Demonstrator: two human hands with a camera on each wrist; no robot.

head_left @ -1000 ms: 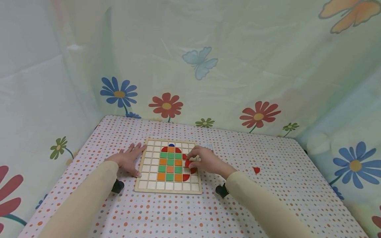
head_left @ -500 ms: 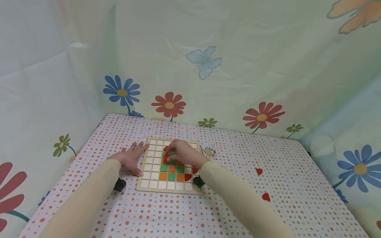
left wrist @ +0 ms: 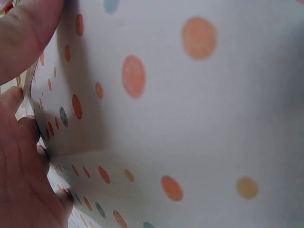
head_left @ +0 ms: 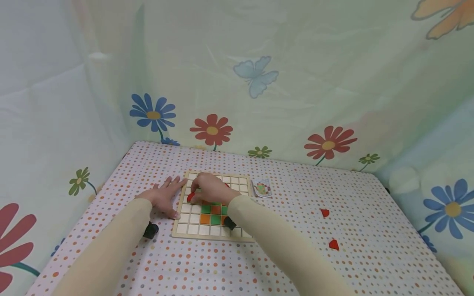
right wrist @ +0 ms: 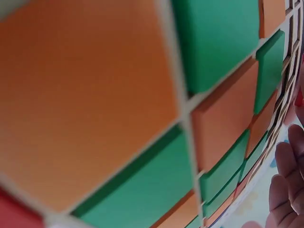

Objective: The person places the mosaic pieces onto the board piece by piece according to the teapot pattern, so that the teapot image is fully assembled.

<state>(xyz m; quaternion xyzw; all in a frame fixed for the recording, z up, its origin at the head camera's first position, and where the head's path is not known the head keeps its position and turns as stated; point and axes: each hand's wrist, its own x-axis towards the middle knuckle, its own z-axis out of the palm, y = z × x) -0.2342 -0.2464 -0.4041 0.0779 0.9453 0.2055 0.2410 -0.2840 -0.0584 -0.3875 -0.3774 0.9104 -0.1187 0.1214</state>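
A wooden grid board [head_left: 212, 237] lies on the table, with green tiles [head_left: 215, 220] and orange tiles [head_left: 205, 219] in its middle squares. My right hand [head_left: 212, 188] reaches across the board and pinches a red curved-edge piece [head_left: 190, 197] over the left columns. Part of the pattern is hidden under that hand and forearm. My left hand [head_left: 164, 198] has its fingers spread, touching the board's left edge; the left wrist view shows this hand [left wrist: 21, 175] beside the dotted cloth. Seen close in the right wrist view are an orange tile [right wrist: 85, 90] and a green tile [right wrist: 147, 185].
Two red pieces lie apart on the cloth to the right: an upper red piece [head_left: 324, 212] and a lower red piece [head_left: 334, 244]. A small pattern card [head_left: 262, 188] in a clear sleeve sits by the board's right side. A flowered curtain [head_left: 281, 115] borders the table.
My right hand has carried the red piece from the board's right side leftward across the pattern to the left columns. My left hand stays at the left edge. The card has come into full view.
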